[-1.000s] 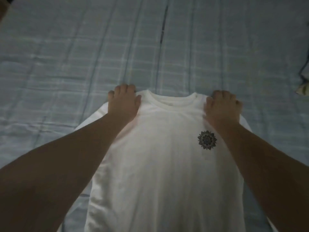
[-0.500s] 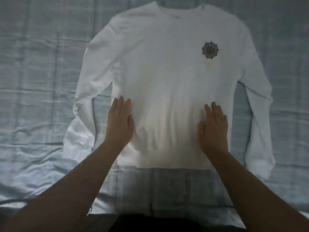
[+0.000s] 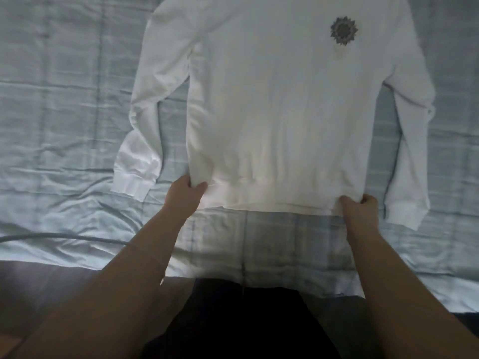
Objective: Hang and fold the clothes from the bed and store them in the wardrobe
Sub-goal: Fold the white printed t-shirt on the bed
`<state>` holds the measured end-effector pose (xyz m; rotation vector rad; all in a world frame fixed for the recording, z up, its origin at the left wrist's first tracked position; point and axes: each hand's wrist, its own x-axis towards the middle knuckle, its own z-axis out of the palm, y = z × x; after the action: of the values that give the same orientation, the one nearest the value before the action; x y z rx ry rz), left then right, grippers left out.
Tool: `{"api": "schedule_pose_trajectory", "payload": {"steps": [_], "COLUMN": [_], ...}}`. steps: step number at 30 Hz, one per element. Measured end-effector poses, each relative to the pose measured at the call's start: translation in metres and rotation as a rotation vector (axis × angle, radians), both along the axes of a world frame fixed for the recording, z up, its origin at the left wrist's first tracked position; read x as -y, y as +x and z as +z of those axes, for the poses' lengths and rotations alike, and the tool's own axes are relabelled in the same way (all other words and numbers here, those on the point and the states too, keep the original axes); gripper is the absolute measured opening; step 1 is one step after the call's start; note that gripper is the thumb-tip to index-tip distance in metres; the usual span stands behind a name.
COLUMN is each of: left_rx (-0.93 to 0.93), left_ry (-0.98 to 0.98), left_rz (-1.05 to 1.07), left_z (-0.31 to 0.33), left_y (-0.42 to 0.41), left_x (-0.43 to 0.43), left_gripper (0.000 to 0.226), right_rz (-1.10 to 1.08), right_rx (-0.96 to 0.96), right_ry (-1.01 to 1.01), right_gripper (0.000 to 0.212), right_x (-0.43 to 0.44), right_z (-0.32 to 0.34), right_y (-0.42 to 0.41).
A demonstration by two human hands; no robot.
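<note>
Hands first, in the head view: the left hand (image 3: 185, 194) pinches the left corner of the bottom hem of a white long-sleeved sweatshirt (image 3: 272, 99), and the right hand (image 3: 359, 211) grips the right corner, fingers curled into the cloth. The sweatshirt lies flat and face up on the bed (image 3: 64, 99), which has a pale checked sheet, hem nearest the person and collar out of frame at the top. A dark round emblem (image 3: 344, 31) sits on its chest, and both sleeves run down beside the body.
</note>
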<state>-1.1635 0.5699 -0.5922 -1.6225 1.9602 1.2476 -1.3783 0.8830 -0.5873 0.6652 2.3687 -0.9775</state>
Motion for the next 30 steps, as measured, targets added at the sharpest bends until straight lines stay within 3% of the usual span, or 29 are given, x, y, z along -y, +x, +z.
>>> {"api": "schedule_pose_trajectory", "payload": {"steps": [3,7,10,14,19,25,30], "left_rx": [-0.205,-0.346,-0.275,-0.207,0.033,0.047,0.011], "left_ry": [0.133,0.329,0.312,0.249,-0.055,-0.003,-0.069], "left_rz": [0.210,0.393,0.359,0.287,-0.029,0.013,0.034], "left_z": [0.008,0.017,0.021,0.025,0.020,0.004,0.009], "left_y": [0.011,0.037,0.056,0.073,0.079,0.069,0.077], "left_x": [-0.001,-0.005,-0.003,-0.009,-0.030,-0.029,-0.006], "left_gripper": [0.024,0.023,0.026,0.020,0.033,0.039,0.033], "right_rz": [-0.035,-0.014,0.025,0.016,0.039,0.076,0.220], "right_rx": [0.162,0.106,0.010,0.041,0.014,-0.019,-0.225], "right_ry": [-0.038,-0.053,-0.017,0.022,0.087,0.120,0.191], "right_gripper": [0.042,0.044,0.042,0.043,0.035,0.042,0.050], "right_x": [-0.007,-0.019,-0.035,-0.050,-0.050,-0.042,-0.019], "right_z": [0.005,0.015,0.023,0.028,0.022,0.014,0.037], "right_y": [-0.014,-0.015,-0.007,0.005,0.026,0.029,0.050]}}
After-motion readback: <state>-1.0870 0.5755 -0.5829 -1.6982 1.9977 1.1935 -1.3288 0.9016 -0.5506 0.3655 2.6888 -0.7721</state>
